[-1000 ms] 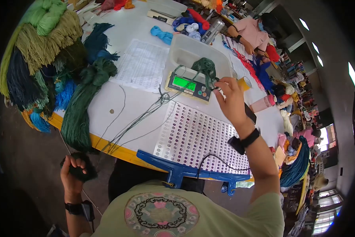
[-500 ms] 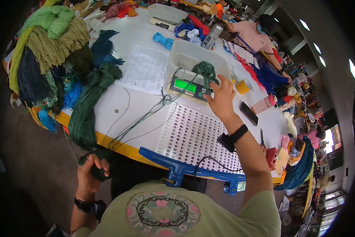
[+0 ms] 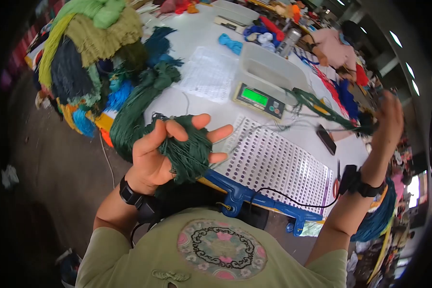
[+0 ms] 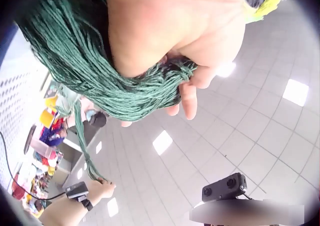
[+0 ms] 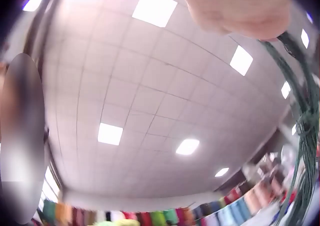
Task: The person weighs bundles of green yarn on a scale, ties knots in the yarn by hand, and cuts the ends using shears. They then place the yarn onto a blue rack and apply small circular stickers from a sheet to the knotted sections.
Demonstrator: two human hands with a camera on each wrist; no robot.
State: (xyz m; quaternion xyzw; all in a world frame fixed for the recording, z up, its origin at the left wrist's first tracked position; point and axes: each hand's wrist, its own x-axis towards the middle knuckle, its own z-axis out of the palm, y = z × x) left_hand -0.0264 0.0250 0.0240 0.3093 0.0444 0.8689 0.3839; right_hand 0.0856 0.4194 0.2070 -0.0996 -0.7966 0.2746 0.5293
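In the head view my left hand grips a dark green yarn bundle in front of the table edge, some fingers spread over it. The left wrist view shows the palm with the bundle's green strands hanging across the fingers. Out to the right, my right hand holds one end of a small green skein, stretched in the air from above the scale. Close up in the right wrist view, the skein's strands hang from my right hand.
A perforated white card lies by a blue clamp at the table's front edge. Behind the scale is a clear bin. Yarn hanks pile at left; a phone lies at right. A person sits across.
My right hand has lifted the green skein off the scale and bin area and drawn it rightward. My left hand has come up and inward with its bundle. The camera view has shifted.
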